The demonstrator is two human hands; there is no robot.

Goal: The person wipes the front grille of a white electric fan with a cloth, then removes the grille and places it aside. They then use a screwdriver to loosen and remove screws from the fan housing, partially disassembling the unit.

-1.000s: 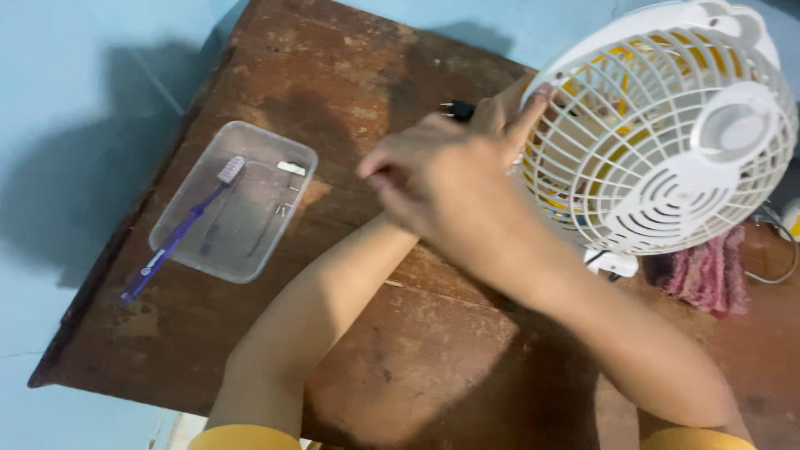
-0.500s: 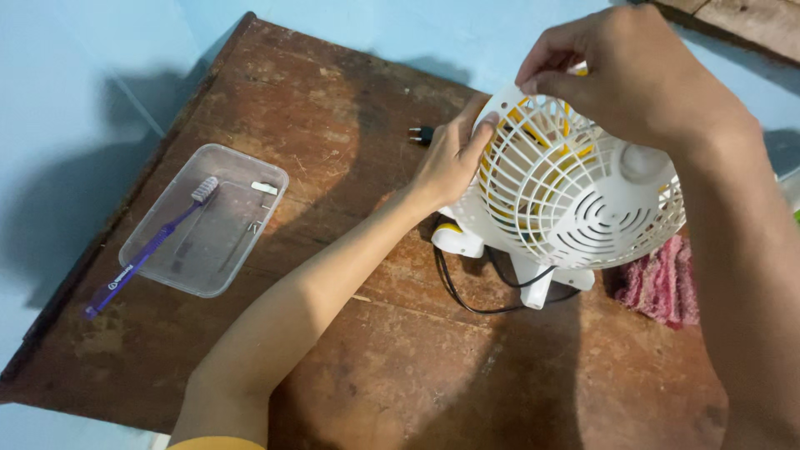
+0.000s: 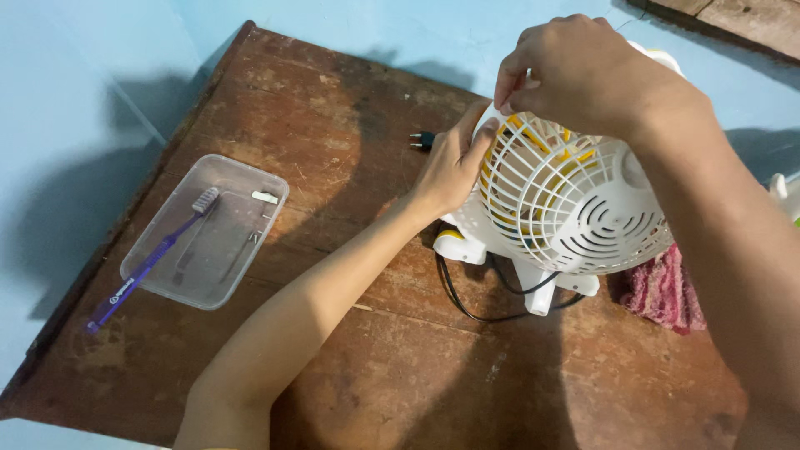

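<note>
Both hands on small white fan (image 3: pixel 575 208), upright on table (image 3: pixel 333 150): left hand (image 3: pixel 450 167) grip cupped on grille edge, right hand (image 3: pixel 583 71) pinching top rim. Grille not off yet; toothbrush (image 3: pixel 154 258) lies untouched, well left.

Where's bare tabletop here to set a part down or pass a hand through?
Free: the near stretch of the wooden table between the left forearm and the red cloth, and the far strip between the clear tray and the plug. Crowded: around the white fan, held by the left hand and right hand, with its black cord looped in front.
</note>
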